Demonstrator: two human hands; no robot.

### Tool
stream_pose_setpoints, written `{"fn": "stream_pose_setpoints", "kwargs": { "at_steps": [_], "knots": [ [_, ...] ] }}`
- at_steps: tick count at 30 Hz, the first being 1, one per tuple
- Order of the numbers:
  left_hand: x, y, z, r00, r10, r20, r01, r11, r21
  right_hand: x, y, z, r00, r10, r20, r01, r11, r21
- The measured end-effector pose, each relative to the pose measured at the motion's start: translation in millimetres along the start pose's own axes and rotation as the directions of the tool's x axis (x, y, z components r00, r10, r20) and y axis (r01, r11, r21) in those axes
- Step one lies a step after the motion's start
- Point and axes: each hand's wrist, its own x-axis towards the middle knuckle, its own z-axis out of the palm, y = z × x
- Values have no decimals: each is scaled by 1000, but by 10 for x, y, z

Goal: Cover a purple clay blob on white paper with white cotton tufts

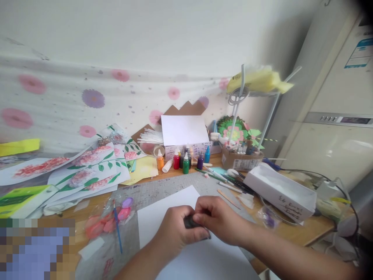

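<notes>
A person's left hand (177,229) grips a small dark object (192,222) above a sheet of white paper (166,217) on a cluttered table, while the right hand (214,217) pinches at its top, fingers bunched. Paint bottles (185,164) line the work area beyond, with floral paintings (90,171) to the left and an open white box (279,191) to the right.

Both hands (196,223) grip a small dark object (191,222) above white paper (201,258).

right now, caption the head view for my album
Left hand and right hand at a small dark object above white paper, colourful bottles standing beyond.
</notes>
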Motion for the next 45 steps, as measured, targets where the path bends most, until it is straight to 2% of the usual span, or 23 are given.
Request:
{"fn": "stream_pose_setpoints", "kwargs": {
  "at_steps": [3, 9, 12, 17, 19, 24, 27, 30, 36, 40, 45],
  "knots": [
    [5, -8, 5, 1000, -26, -2, 26, 1000, 2, 14, 30, 12, 999, -9, 39, 7, 999, 44],
    [5, 27, -12, 999, -34, -5, 33, 994, -101, -6, 50, -145, 986, 62, -154, -25, 972, 233],
    [-4, 29, -9, 1000, -14, 11, 16, 988, -151, -43, 62, -185, 995, 64, -74, -41, 959, 281],
    [-2, 15, -31, 998, 20, -56, -34, 961, -275, -104, 133, -219, 978, 70, 195, -147, 900, 412],
    [4, 16, -39, 997, 30, -72, -50, 954, -296, -119, 147, -230, 968, 88, 236, -177, 904, 389],
    [-1, 1, 2, 1000, 31, 4, -28, 961, -277, -132, 94, -224, 979, 89, 181, -140, 948, 287],
    [-13, -38, 37, 999, 31, 41, -22, 978, -206, -132, 42, -178, 980, 49, 191, -80, 984, 156],
    [-16, -59, 36, 998, 56, 18, -53, 990, -130, -121, 12, -118, 982, -1, 191, -4, 1000, 23],
    [-1, 30, -28, 999, -40, 19, 43, 980, -197, -94, -7, -173, 996, 36, 78, -35, 999, -11],
    [4, 75, -38, 1000, -25, 4, 26, 987, -159, -116, -7, -281, 999, 50, 11, -49, 997, -60],
    [3, 81, -23, 1000, -18, 17, 21, 988, -155, -175, 22, -307, 999, 27, -29, -30, 995, -93]
  ]
}}
